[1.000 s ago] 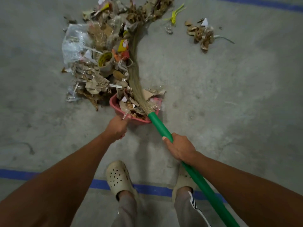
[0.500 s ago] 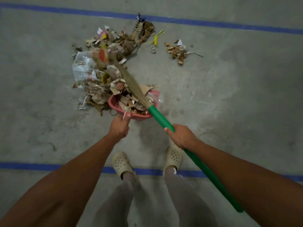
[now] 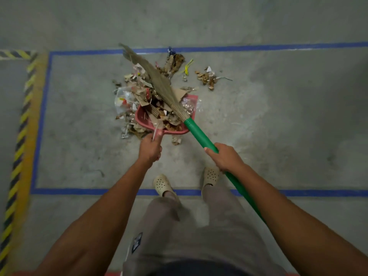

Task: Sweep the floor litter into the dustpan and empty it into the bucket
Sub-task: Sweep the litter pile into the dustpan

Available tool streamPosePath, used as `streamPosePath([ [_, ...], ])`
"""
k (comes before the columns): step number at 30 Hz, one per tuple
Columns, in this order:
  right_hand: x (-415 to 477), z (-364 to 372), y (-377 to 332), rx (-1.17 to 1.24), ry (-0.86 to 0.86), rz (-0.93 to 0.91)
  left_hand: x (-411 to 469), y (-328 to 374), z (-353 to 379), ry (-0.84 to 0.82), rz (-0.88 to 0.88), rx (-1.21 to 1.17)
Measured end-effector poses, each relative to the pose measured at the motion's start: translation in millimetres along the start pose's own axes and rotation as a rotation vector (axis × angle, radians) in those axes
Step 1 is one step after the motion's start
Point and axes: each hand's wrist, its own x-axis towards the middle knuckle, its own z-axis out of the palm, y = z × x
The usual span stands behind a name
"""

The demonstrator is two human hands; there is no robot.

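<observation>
**Broom reset for another pull; pan part-filled**

The pink dustpan (image 3: 141, 118) is held on the floor by its handle in the left hand (image 3: 150, 149), fingers curled round it. Cardboard & plastic are already heaped inside, and its mouth faces the litter pile (image 3: 131, 90). The broom (image 3: 199, 134) is gripped on its green handle by the right hand (image 3: 225, 156), closed round it. Vs. 1 s ago, the bristles (image 3: 159, 84) have been swung left & out past the pile's far edge, tip near the blue floor tape (image 3: 258, 47). A fresh pull toward the pan is probably being set up. Much litter is left beside the pan's left wall, and a small cluster (image 3: 207, 77) lies well apart to the right. Bucket not in view, so emptying is judged not yet begun.
</observation>
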Motion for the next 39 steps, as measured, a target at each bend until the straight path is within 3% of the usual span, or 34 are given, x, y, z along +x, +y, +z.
streamPosePath([
  [11, -95, -21, -12, -0.011, 0.158, -0.035, -90, 22, -48, 0.057, 0.168, -0.085],
  [25, -197, 108, -87, 0.114, 0.356, 0.176, -143, -20, -155, -0.075, 0.368, 0.000],
  [39, -325, 182, -27, 0.321, 0.570, 0.324, -232, -41, -115, -0.334, 0.475, 0.070],
])
